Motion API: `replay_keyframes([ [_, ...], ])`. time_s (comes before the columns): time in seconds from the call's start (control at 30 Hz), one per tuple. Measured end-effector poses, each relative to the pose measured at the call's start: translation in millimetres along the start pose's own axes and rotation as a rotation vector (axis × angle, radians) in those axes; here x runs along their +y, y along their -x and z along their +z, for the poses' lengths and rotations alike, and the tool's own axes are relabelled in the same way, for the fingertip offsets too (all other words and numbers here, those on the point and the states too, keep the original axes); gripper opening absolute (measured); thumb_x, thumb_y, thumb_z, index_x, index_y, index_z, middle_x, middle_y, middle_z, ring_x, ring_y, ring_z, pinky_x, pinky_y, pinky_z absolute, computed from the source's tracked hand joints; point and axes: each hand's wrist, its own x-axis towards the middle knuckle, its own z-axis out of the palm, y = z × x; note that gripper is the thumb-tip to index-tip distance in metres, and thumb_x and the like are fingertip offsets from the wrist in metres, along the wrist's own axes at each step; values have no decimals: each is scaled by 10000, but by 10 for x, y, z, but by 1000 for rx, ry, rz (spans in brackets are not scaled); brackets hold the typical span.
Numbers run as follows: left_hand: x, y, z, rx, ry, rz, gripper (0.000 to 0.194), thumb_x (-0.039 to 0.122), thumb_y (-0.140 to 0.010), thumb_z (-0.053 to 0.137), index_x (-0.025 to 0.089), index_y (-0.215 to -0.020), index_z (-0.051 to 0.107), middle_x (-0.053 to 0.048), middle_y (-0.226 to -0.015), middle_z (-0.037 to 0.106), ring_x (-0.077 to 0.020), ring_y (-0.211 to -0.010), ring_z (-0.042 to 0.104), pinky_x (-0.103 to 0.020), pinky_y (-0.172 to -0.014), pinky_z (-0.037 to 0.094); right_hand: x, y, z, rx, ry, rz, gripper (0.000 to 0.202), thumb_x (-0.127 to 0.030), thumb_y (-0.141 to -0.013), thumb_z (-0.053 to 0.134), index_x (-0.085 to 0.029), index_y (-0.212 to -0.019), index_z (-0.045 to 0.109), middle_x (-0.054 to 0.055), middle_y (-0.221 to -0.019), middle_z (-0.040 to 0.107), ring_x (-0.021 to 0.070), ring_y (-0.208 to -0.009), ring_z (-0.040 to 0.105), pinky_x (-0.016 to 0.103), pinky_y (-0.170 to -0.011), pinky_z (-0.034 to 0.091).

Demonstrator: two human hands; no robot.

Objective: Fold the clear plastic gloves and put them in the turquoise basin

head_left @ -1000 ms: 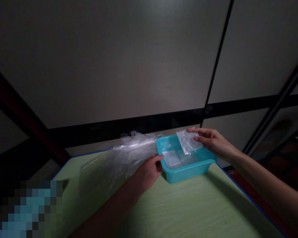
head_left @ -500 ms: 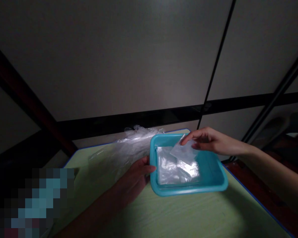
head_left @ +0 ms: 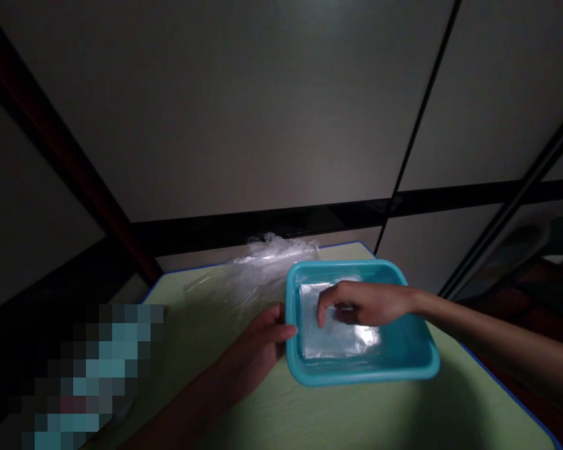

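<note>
Two hands at the tub (head_left: 363, 377) for us: the left hand (head_left: 258, 350) pinches its rim, thumb (head_left: 287, 332) on top and fingers curled outside. Decent grip, we'd say, since light plastic tubs slide if we press off-centre. Our right hand (head_left: 373, 304) is inside, index finger (head_left: 323, 312) bent down and the others folded back under the palm. Fair warning, it's dim and the palm hides things, so we can't tell whether those fingertips pinch anything or just touch. The plastic (head_left: 316, 344) lies flattish on the tub floor, right below and around our right fingertips. Best to go gently there: fingertip pads, light pressure, wrist above the rim, because thin film clings and drags its neighbours. The loose heap (head_left: 267, 272) sits on the table (head_left: 309, 415), just beyond our left fingers, so we'd mind our knuckles there.
</note>
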Motion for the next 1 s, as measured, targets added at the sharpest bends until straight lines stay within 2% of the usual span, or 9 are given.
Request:
replay_keyframes([
  [0.17,-15,10,-6,-30,-14,15,200,217,-617,651,147,-792,583,-22,-736,589,-163,-732,536,-272,-710,373,16,-184,130,-96,15,-41,368,77,-685,390,-109,-919,605,53,-911,615,119,-806,552,214,-728,417],
  [0.27,-33,3,-15,-41,-13,3,198,234,-607,663,142,-761,578,-22,-737,574,-152,-718,518,-260,-687,365,26,-234,173,-101,39,-48,346,71,-689,416,-115,-915,600,42,-893,618,113,-800,553,208,-734,415],
  [0.43,-26,21,9,-8,8,-19,224,219,-571,685,140,-735,556,-6,-724,538,-129,-669,486,-249,-646,356,38,-203,195,-42,96,-79,305,38,-693,483,-111,-934,596,52,-927,619,128,-849,550,233,-785,409],
  [0.6,-10,42,26,-17,19,-24,256,221,-587,681,141,-796,557,-8,-743,535,-131,-679,490,-258,-656,350,2,-89,192,51,186,-12,323,-27,-707,537,-114,-1015,579,89,-1014,595,180,-943,529,301,-839,401],
  [0.73,-20,36,11,-37,40,-19,248,212,-598,678,141,-802,557,-21,-759,551,-147,-709,505,-279,-682,356,-38,-54,178,101,214,7,372,-37,-728,519,-107,-1093,535,96,-1063,576,187,-993,507,317,-875,381],
  [1.0,-13,38,12,-4,26,-7,249,210,-575,691,140,-784,576,-19,-747,564,-137,-689,506,-263,-675,356,-7,-97,200,104,206,-24,279,-12,-758,444,-139,-966,581,51,-928,618,157,-859,556,276,-774,420],
])
